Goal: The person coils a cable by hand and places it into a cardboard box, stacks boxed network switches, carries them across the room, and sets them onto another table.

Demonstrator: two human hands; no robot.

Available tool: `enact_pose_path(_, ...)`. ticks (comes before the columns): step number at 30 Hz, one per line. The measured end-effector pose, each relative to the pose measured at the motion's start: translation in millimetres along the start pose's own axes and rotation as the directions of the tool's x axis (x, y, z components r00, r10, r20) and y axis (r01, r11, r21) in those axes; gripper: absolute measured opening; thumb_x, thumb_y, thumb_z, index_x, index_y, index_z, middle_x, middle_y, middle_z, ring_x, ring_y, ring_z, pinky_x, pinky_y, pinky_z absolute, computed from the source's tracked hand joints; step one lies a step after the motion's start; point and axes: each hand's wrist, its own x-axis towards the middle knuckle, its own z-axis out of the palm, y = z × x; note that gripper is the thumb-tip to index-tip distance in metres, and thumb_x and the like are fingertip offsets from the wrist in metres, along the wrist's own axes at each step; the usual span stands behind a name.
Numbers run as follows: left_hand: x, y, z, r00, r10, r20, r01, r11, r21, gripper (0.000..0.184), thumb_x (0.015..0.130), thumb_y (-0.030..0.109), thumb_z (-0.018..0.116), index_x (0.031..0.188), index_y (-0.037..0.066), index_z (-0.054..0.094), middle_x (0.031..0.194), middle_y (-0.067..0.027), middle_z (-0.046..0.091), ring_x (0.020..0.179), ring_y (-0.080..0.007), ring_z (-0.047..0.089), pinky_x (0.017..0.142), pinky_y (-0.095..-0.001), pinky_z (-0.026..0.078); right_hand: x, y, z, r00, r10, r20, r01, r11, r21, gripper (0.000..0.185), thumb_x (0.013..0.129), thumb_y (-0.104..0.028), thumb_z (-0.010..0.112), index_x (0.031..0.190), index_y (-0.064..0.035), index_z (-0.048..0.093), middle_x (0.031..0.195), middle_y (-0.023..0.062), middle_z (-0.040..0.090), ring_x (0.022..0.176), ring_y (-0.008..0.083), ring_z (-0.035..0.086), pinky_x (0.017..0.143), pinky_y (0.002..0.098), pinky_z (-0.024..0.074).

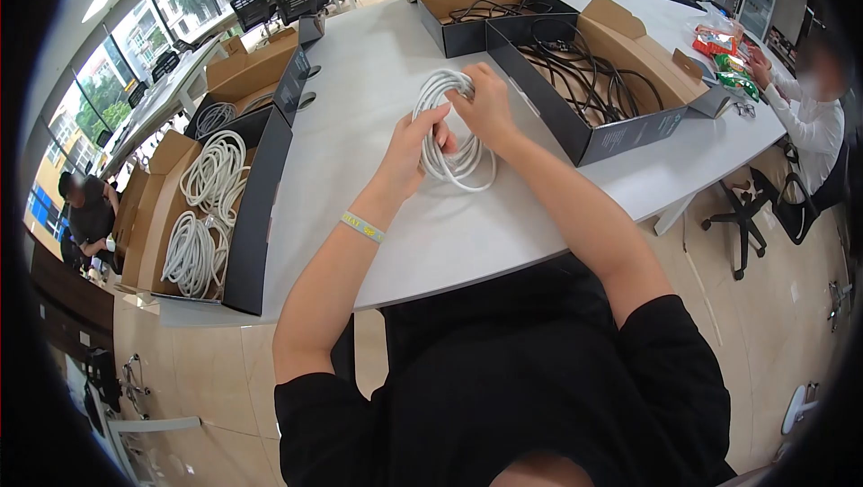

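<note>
A coiled white cable (457,166) hangs between my two hands, just above the white table (360,127). My left hand (419,141) is closed around the coil's left side, thumb on top. At the upper right of the coil, my right hand (485,105) grips its strands with bent fingers. Part of the coil is hidden behind the fingers. To the left, an open box (247,235) contains several bundles of white cable (214,172). On the right, another open box (575,141) holds loose black cables (598,78).
Behind the left box stands another with grey cable (216,116). A further box (449,33) with black cables is at the back. Colourful packets (719,42) lie at the far right, by a seated person in a white shirt (814,118). Another person (90,217) is at far left.
</note>
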Motion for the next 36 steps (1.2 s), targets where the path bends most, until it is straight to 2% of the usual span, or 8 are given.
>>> enact_pose_path(3, 2.8, -1.4, 3.4, 0.948, 0.234, -0.215, -0.200, 0.965, 0.169, 0.024, 0.080, 0.029, 0.058, 0.077, 0.007, 0.048, 0.065, -0.0009, 0.049, 0.065, -0.0094, 0.050, 0.061, -0.0222, 0.044, 3.3, 2.7, -1.1, 0.992, 0.121, -0.034, -0.122, 0.992, -0.032, 0.023, 0.068, -0.016, 0.069, 0.072, 0.0007, 0.054, 0.062, 0.0104, 0.050, 0.054, 0.0256, 0.052, 0.051, 0.0342, 0.0413)
enact_pose_path(5, 0.6, -3.0, 1.4, 0.871, 0.466, -0.159, -0.301, 0.759, 0.577, 0.035, 0.076, 0.022, 0.066, 0.097, 0.002, 0.048, 0.077, -0.0026, 0.052, 0.073, -0.0088, 0.052, 0.067, -0.0223, 0.044, 7.0, 1.9, -5.4, 0.948, 0.318, -0.005, -0.315, 0.941, 0.125, 0.023, 0.071, -0.017, 0.067, 0.070, 0.0005, 0.054, 0.059, 0.0081, 0.050, 0.050, 0.0212, 0.051, 0.046, 0.0322, 0.0402)
enact_pose_path(6, 0.9, -5.8, 0.3, 0.871, 0.465, -0.161, -0.299, 0.760, 0.577, 0.035, 0.076, 0.022, 0.066, 0.097, 0.002, 0.048, 0.077, -0.0026, 0.052, 0.073, -0.0088, 0.052, 0.067, -0.0223, 0.044, 8.6, 0.8, -7.5, 0.869, 0.492, 0.049, -0.485, 0.831, 0.272, 0.023, 0.073, -0.019, 0.066, 0.069, 0.0004, 0.053, 0.055, 0.0059, 0.050, 0.046, 0.0167, 0.050, 0.042, 0.0301, 0.0391)
enact_pose_path(14, 8.4, -23.1, 4.0, 0.669, 0.738, -0.088, -0.576, 0.589, 0.566, 0.072, 0.075, 0.017, 0.068, 0.127, -0.001, 0.022, 0.108, -0.0112, 0.044, 0.097, -0.0156, 0.047, 0.083, -0.0276, 0.042, 0.9, -1.6, 4.9, 0.726, 0.680, 0.107, -0.625, 0.586, 0.516, 0.025, 0.078, -0.024, 0.062, 0.074, -0.0015, 0.053, 0.056, 0.0032, 0.049, 0.043, 0.0099, 0.047, 0.039, 0.0255, 0.0370)
enact_pose_path(18, 5.6, -21.8, 10.1, 0.635, 0.761, -0.135, -0.570, 0.579, 0.582, 0.071, 0.075, 0.017, 0.067, 0.127, -0.002, 0.022, 0.108, -0.0114, 0.045, 0.095, -0.0146, 0.047, 0.082, -0.0270, 0.042, -1.3, -4.7, 1.5, 0.682, 0.691, 0.239, -0.685, 0.489, 0.540, 0.025, 0.077, -0.026, 0.064, 0.079, -0.0033, 0.053, 0.060, 0.0035, 0.050, 0.044, 0.0105, 0.046, 0.041, 0.0252, 0.0372)
enact_pose_path(24, 16.4, -12.2, -24.4, 0.738, 0.568, -0.365, -0.393, 0.801, 0.452, 0.053, 0.074, 0.026, 0.068, 0.108, -0.005, 0.043, 0.090, -0.0100, 0.055, 0.066, -0.0084, 0.053, 0.055, -0.0209, 0.046, -7.1, -19.6, 4.1, 0.596, 0.659, 0.458, -0.776, 0.329, 0.537, 0.024, 0.073, -0.022, 0.068, 0.082, -0.0043, 0.053, 0.065, 0.0038, 0.052, 0.051, 0.0114, 0.051, 0.044, 0.0257, 0.0439)
enact_pose_path(29, 20.5, -5.4, -46.8, 0.671, 0.500, -0.547, -0.338, 0.863, 0.375, 0.031, 0.079, 0.029, 0.063, 0.087, 0.000, 0.053, 0.066, -0.0031, 0.051, 0.046, -0.0057, 0.043, 0.043, -0.0204, 0.040, -9.7, -35.5, 1.7, 0.615, 0.542, 0.572, -0.785, 0.357, 0.507, 0.026, 0.073, -0.023, 0.069, 0.083, -0.0043, 0.053, 0.066, 0.0028, 0.052, 0.055, 0.0112, 0.054, 0.050, 0.0242, 0.0458)
enact_pose_path(36, 15.4, 0.0, -51.8, 0.766, 0.335, -0.549, -0.212, 0.937, 0.276, 0.042, 0.079, 0.041, 0.061, 0.085, 0.001, 0.054, 0.066, -0.0049, 0.052, 0.044, -0.0068, 0.044, 0.042, -0.0212, 0.040, -10.8, -29.3, 6.0, 0.623, 0.531, 0.574, -0.781, 0.466, 0.417, 0.027, 0.071, -0.022, 0.070, 0.080, -0.0036, 0.053, 0.066, 0.0045, 0.054, 0.055, 0.0116, 0.054, 0.050, 0.0259, 0.0446)
